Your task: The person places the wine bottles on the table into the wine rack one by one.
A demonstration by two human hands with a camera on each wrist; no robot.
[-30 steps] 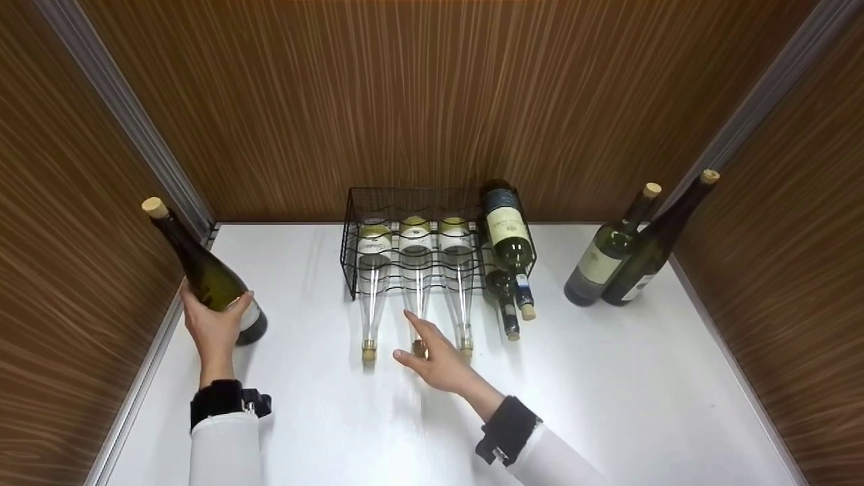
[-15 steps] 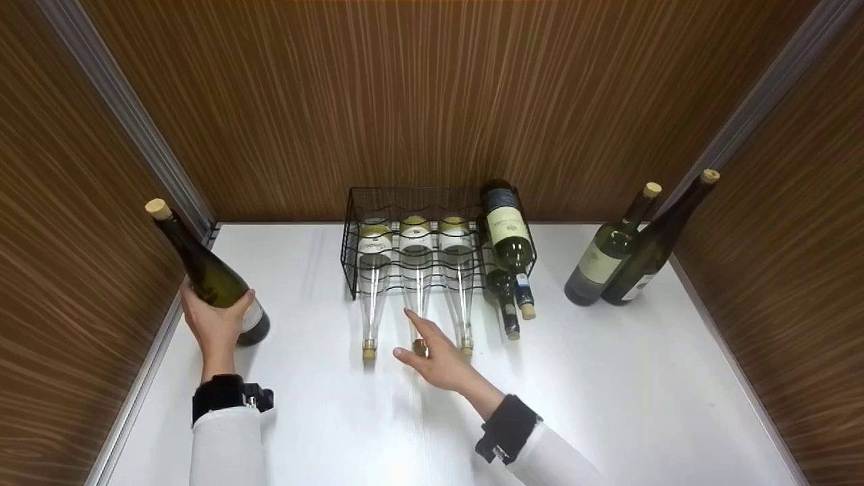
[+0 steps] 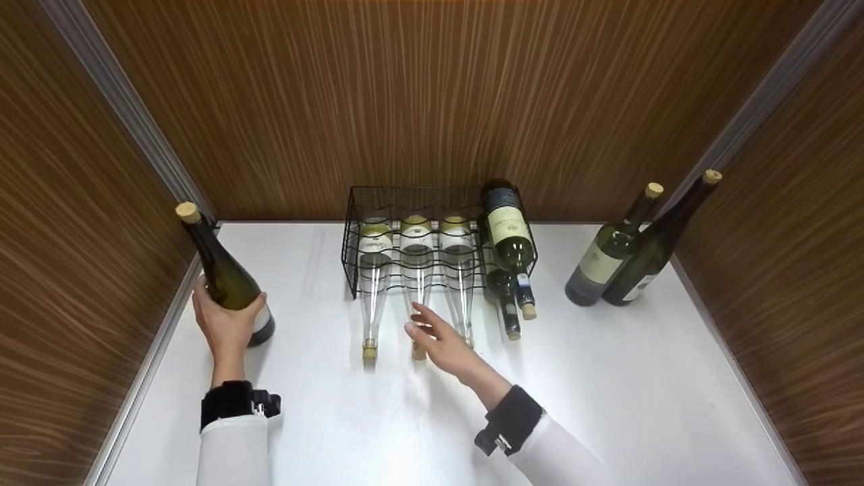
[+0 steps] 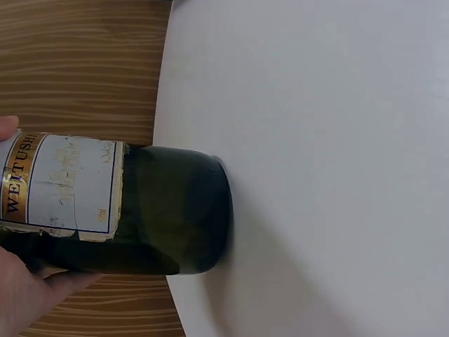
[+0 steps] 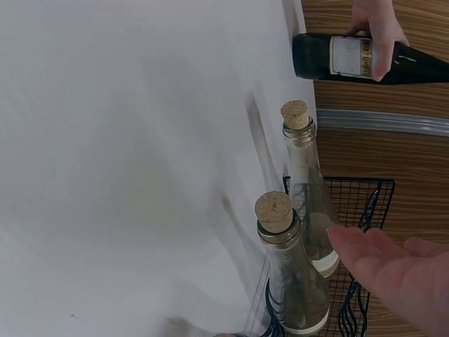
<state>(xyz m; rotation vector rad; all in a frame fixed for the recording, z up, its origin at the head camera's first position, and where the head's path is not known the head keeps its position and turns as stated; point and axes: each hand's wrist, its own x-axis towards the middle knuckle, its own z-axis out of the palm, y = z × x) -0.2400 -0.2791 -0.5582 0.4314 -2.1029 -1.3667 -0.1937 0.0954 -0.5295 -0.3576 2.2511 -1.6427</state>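
My left hand grips the lower body of a dark green corked wine bottle, thumb on one side and fingers round the other. The left wrist view shows its white and gold label and its base right at the white surface. My right hand hovers over the necks of the clear corked bottles, fingers loosely bent and holding nothing. Three clear bottles lie side by side in a black wire rack, necks toward me. The left one shows fully; my hand partly covers the middle one and the right one.
At the rack's right end, a green wine bottle with a cream label lies above another dark bottle. Two more bottles, one green and one dark, stand at the right. Wood-patterned walls enclose the white table.
My left hand and the wine bottle have shifted to the right, the bottle slightly more upright. My right hand has moved slightly right and its fingers have bent more. The racked bottles have stayed put.
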